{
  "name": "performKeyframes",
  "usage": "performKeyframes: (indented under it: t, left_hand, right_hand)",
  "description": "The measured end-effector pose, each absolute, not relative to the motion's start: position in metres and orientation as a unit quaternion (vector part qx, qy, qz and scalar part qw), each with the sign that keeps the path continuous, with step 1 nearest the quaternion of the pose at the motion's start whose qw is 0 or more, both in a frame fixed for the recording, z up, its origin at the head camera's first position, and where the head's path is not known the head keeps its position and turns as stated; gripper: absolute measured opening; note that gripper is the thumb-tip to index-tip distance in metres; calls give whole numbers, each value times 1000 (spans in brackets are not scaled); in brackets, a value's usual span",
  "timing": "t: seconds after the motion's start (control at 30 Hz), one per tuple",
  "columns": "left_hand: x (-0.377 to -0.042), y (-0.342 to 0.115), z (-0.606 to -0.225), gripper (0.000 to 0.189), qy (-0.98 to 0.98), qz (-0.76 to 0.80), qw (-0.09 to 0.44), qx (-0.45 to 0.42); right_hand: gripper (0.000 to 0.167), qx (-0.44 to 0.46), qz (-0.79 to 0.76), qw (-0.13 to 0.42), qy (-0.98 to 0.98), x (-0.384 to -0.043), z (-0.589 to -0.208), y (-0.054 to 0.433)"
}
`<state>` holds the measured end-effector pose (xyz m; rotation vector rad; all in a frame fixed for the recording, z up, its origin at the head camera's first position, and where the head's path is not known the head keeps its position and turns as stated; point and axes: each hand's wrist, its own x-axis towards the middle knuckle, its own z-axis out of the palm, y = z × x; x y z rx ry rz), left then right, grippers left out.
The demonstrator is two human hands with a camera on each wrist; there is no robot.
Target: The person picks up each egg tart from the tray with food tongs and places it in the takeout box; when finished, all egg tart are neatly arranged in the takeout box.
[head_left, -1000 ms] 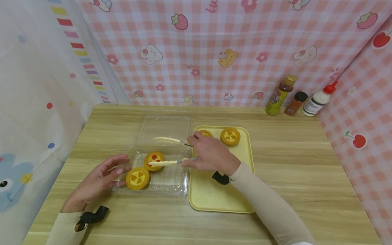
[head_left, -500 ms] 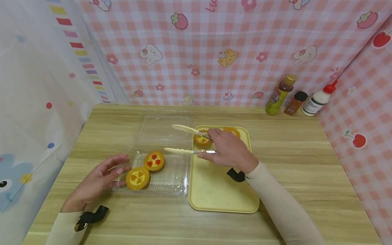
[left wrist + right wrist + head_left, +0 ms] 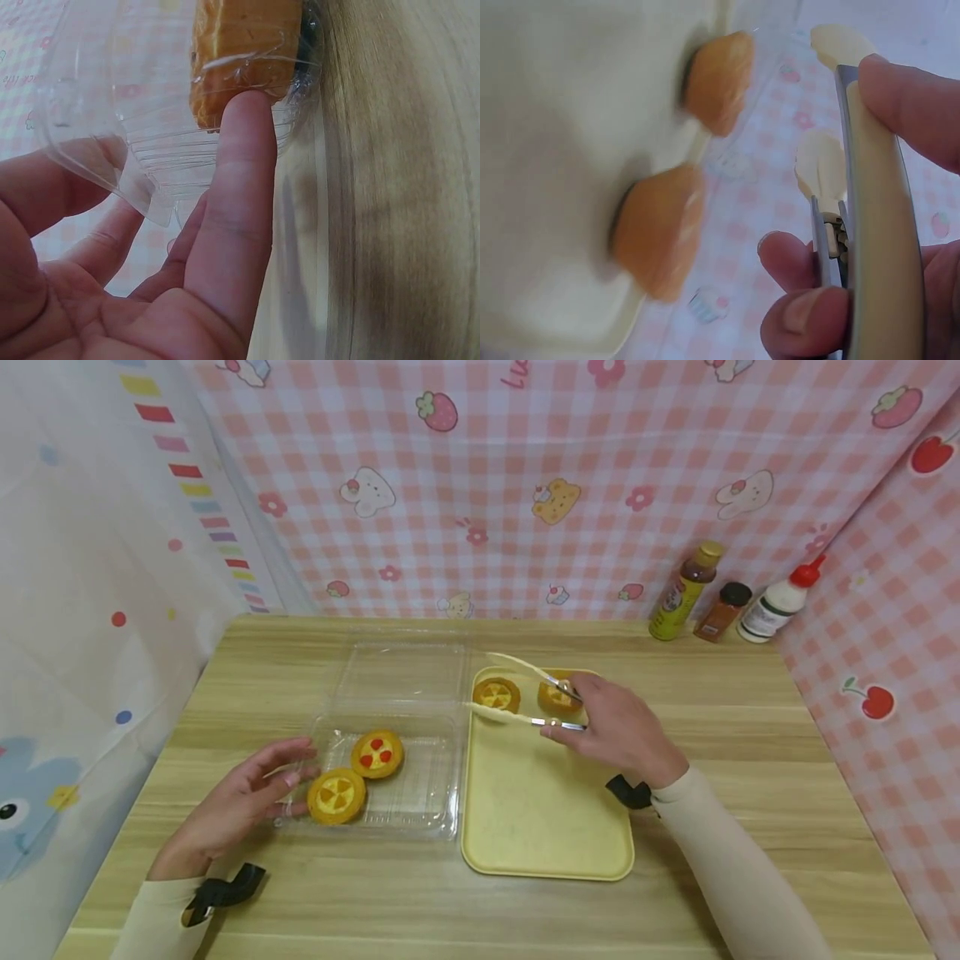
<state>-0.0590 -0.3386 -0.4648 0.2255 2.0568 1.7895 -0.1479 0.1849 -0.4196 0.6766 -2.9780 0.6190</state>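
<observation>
My right hand (image 3: 622, 727) grips a pair of food tongs (image 3: 501, 714) with cream-coloured tips and metal arms. The tongs' tips are spread, with no tart pinched between them, above the far end of the yellow tray (image 3: 547, 810). Two round tarts with yellow filling lie there, a left tart (image 3: 495, 695) and a right tart (image 3: 557, 695), the latter partly hidden by tongs and hand. My left hand (image 3: 243, 797) touches the left wall of a clear plastic container (image 3: 172, 161), its fingers extended. Inside the container sit a red-dotted tart (image 3: 377, 754) and a plain yellow tart (image 3: 337, 796).
The container's clear lid (image 3: 405, 672) lies folded back behind it. At the table's back right stand a yellow-green bottle (image 3: 681, 593), a small black-capped jar (image 3: 722, 612) and a white red-tipped bottle (image 3: 780, 602). Bare wooden tabletop (image 3: 750, 760) lies right of the tray.
My right hand has carried the tongs rightward from above the red-dotted tart to above the tray's far end. My left hand and the tarts stay put.
</observation>
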Motion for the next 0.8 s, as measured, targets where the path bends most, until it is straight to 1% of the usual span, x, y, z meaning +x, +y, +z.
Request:
performKeyframes:
  t: [0.2, 0.4, 0.47, 0.63, 0.8]
  left_hand:
    - [-59, -339, -464, 53, 736, 641, 201, 82]
    - [-58, -339, -464, 53, 738, 640, 198, 82]
    - [-58, -339, -464, 53, 738, 640, 198, 82]
    - [-58, -338, -463, 54, 741, 636, 201, 75]
    - [-59, -338, -464, 54, 743, 634, 204, 70]
  right_hand:
    - [65, 185, 202, 9, -962, -147, -428, 211]
    - [72, 167, 203, 16, -965, -145, -435, 234]
    - [72, 162, 201, 18, -966, -144, -437, 240]
    - [70, 148, 186, 8, -971, -138, -442, 253]
    - [72, 139, 179, 0, -974, -132, -448, 264]
